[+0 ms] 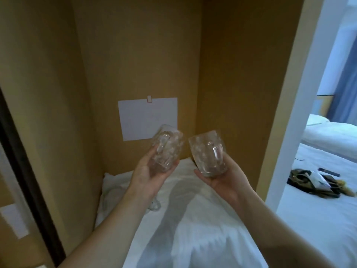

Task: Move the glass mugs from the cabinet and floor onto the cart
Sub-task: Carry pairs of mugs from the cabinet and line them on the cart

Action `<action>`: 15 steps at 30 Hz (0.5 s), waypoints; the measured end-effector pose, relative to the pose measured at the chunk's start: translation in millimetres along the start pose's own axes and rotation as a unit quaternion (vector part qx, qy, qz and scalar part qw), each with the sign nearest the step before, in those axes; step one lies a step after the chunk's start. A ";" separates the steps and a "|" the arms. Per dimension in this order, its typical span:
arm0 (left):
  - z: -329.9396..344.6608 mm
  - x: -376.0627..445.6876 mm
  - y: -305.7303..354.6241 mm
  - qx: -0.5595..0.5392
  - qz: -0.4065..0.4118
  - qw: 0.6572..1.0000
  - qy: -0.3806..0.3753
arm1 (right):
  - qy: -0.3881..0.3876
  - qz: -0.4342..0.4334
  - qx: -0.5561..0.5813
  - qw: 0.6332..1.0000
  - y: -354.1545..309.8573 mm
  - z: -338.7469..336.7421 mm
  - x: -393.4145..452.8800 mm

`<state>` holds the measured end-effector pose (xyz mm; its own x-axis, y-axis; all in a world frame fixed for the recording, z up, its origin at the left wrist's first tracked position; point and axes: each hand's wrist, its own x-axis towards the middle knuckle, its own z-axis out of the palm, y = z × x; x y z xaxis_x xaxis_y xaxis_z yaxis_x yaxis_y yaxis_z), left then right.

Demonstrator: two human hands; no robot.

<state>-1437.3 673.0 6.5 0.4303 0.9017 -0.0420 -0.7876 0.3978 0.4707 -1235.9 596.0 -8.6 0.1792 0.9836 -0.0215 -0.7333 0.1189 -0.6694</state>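
Observation:
Inside a tan wooden cabinet [231, 74] I hold two clear dimpled glass mugs up in the air. My left hand [148, 173] grips the left mug [168, 149] from below, its handle facing me. My right hand [226, 178] cradles the right mug [207, 153] by its base, handle toward the right. Both mugs tilt with their bases toward my palms. Something small and clear [154, 205] lies on the white cloth [193, 209] beside my left forearm; I cannot tell what it is. The cart is out of view.
A white sheet of paper [147, 118] is clipped to the cabinet's back wall. A dark door edge [25, 161] stands at left. Past the white door frame [297, 113] at right lies a bed [328, 209] with dark items [314, 180] on it.

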 end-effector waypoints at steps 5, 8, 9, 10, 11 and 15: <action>18.9 -13.0 -33.7 -0.045 -0.049 0.995 -0.078 | -0.071 -0.013 0.046 0.996 -20.1 -18.1 -44.6; 32.2 -20.6 -58.0 -0.031 -0.088 0.988 -0.121 | -0.096 -0.044 0.035 0.994 -38.6 -23.6 -77.3; 36.1 -21.9 -67.0 -0.025 -0.101 0.985 -0.137 | -0.100 -0.056 0.034 0.993 -45.7 -27.3 -86.9; 40.7 -23.0 -78.2 -0.016 -0.114 0.982 -0.151 | -0.103 -0.071 0.030 0.992 -54.4 -34.4 -95.2; 46.1 -24.9 -89.9 -0.010 -0.121 0.979 -0.166 | -0.097 -0.088 0.021 0.991 -63.1 -42.4 -102.3; 75.3 -35.0 -140.3 0.022 -0.161 0.968 -0.192 | -0.070 -0.141 0.024 0.987 -103.7 -75.6 -135.8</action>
<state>-1308.7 572.9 8.3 0.7892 0.5995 0.1334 -0.5695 0.6329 0.5245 -1134.7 439.8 7.6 0.2899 0.9193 0.2663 -0.6985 0.3934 -0.5977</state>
